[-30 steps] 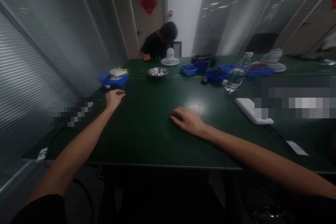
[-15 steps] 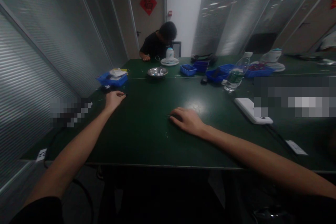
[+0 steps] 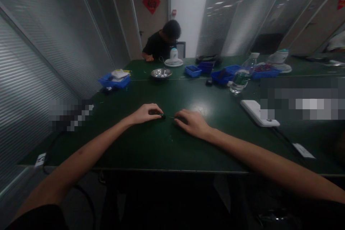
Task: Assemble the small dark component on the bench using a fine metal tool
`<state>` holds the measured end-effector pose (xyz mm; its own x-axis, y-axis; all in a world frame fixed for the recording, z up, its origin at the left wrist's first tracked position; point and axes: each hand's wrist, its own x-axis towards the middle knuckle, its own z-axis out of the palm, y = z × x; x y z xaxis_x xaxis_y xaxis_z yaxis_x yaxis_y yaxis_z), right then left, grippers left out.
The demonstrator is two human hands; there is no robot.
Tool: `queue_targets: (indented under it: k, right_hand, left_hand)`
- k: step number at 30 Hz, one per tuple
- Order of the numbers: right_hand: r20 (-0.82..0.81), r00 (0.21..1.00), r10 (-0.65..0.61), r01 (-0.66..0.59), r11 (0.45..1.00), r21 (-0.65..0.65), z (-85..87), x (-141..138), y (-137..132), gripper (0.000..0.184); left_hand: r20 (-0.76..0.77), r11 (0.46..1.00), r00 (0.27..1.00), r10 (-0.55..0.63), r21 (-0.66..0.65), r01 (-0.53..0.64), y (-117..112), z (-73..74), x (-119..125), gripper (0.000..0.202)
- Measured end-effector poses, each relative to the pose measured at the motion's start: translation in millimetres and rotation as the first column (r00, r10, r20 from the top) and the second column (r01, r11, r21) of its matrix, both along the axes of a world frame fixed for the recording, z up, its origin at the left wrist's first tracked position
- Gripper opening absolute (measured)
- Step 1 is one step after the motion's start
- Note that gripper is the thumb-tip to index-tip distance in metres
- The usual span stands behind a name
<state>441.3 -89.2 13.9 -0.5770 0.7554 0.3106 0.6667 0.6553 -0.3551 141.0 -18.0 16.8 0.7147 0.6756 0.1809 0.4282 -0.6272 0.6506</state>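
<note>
While left hand [image 3: 147, 112] pinches a small dark part [image 3: 162, 115] on the green table [image 3: 151, 143], right hand [image 3: 192, 123] lies palm-down just beside, fingers curled, contents not discernible.

A red diamond-shaped paper sign [image 3: 151, 1] hangs on the door [image 3: 155, 23] at the far end. It bears a dark character that is too blurred to read. A second red sign [image 3: 342, 0] shows at the right edge, equally unreadable. The green label on the water bottle [image 3: 240, 77] cannot be made out.
</note>
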Motion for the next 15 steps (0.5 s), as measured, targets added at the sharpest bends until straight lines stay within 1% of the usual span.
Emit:
queue_targets:
  k: [3,9,15]
  right_hand:
    - [0.009,1.000,0.010,-0.010,1.000,0.005,0.0,-0.7,-0.7,0.030]
    - [0.021,1.000,0.012,-0.012,1.000,0.027,-0.5,-2.0,-0.4,0.029]
    - [0.034,0.999,0.038,-0.039,0.999,0.026,-1.1,-1.4,-0.4,0.029]
  left_hand:
    - [0.005,0.999,1.000,-0.028,-0.028,0.029,-5.3,-1.3,4.5,0.030]
    - [0.017,0.998,0.998,-0.059,-0.024,0.059,-10.8,0.8,8.9,0.027]
    - [0.034,0.996,0.996,-0.082,-0.039,0.083,-13.7,-0.6,14.7,0.026]
